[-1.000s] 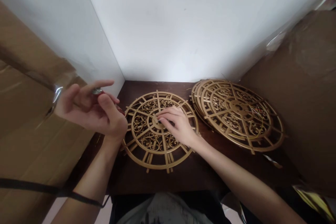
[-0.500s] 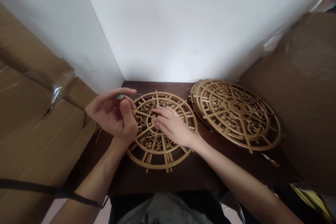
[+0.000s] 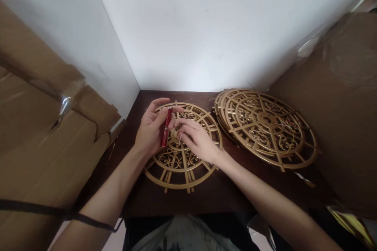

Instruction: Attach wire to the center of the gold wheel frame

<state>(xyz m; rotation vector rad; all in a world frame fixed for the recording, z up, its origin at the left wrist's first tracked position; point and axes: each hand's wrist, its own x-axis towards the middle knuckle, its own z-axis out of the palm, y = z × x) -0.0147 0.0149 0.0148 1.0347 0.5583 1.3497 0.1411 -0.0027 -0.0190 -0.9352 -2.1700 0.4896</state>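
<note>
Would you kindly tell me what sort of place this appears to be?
Probably a small workshop, though I cannot be certain: a stack of gold frames lies beside a similar single frame, and the left hand holds a red tube over that one.

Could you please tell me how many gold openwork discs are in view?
At least 3: one disc beneath the right hand, two or more in the stack at right; others may be hidden.
</note>
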